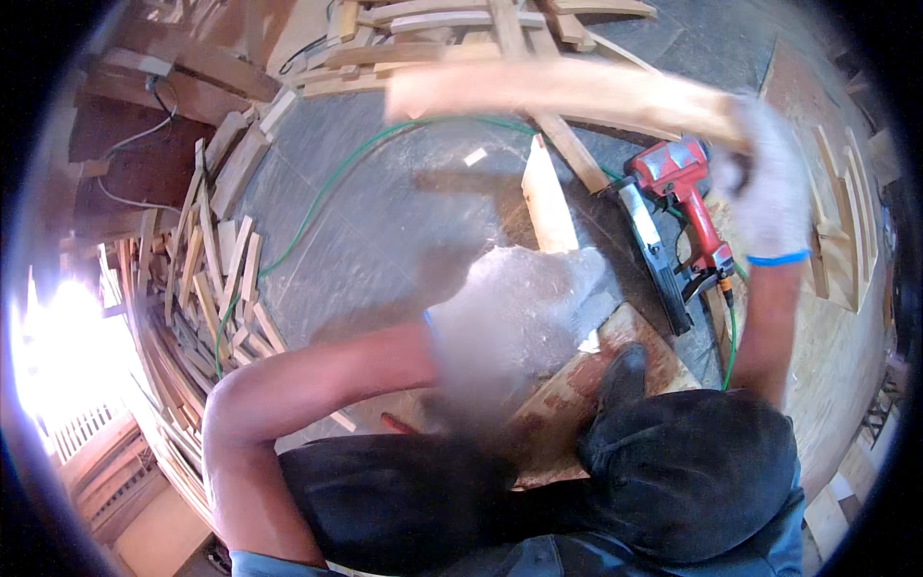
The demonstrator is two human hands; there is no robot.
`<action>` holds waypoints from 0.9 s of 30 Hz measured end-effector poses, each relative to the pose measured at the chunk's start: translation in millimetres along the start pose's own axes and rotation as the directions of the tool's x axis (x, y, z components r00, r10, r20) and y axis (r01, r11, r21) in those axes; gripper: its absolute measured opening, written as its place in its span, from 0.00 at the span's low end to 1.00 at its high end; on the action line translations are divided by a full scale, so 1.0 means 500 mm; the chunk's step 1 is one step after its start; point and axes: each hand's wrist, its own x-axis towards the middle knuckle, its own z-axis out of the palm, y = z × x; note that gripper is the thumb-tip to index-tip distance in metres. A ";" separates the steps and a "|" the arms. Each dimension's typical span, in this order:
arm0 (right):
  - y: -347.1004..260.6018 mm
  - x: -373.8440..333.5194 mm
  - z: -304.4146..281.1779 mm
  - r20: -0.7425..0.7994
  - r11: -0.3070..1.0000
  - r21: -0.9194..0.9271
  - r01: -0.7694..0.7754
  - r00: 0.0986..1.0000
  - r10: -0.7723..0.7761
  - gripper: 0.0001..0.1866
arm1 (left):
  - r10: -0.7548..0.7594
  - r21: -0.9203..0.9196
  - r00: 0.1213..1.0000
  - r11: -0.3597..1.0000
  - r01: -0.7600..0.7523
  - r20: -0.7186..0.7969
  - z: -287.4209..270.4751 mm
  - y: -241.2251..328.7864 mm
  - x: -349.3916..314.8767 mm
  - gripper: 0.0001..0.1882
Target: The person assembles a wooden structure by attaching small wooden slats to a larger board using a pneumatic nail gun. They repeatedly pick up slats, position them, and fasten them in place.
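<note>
My right hand [774, 188], in a whitish work glove with a blue cuff, grips one end of a pale wooden board [567, 91]. The board reaches leftward across the far side and is blurred by motion. My left hand [524, 308], gloved too, is closed around a narrow, pointed piece of wood [548, 207]; its fingers are partly smeared. A red nail gun [678, 183] with a black magazine lies between the hands, nearer the right one. Below the left hand, my dark shoe [623, 380] is by a worn, stained wooden plank [558, 409].
Loose timber strips [207, 260] are heaped along the left, with more boards [365, 53] at the far side. A green air hose [332, 188] curves over the grey floor [385, 212]. Wooden pieces [851, 240] stand on a plywood sheet [798, 356] at right.
</note>
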 end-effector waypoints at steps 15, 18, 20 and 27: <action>-0.006 -0.093 0.246 0.287 0.982 -0.162 0.096 0.957 -0.046 0.25 | -0.106 -0.074 0.867 0.994 0.080 -0.487 -0.019 -0.132 0.016 0.35; -0.015 -0.122 0.238 0.395 0.956 -0.213 0.202 0.913 -0.105 0.33 | -0.137 -0.093 0.872 0.990 0.106 -0.469 -0.015 -0.136 0.008 0.38; 0.008 -0.153 0.238 0.361 0.908 -0.281 0.310 0.911 -0.199 0.36 | -0.087 -0.005 0.879 0.995 0.096 -0.469 -0.016 -0.148 -0.006 0.39; 0.033 -0.210 0.274 0.461 0.901 -0.270 0.338 0.867 -0.187 0.43 | -0.305 0.000 0.891 0.946 0.324 -0.335 -0.037 -0.195 -0.117 0.37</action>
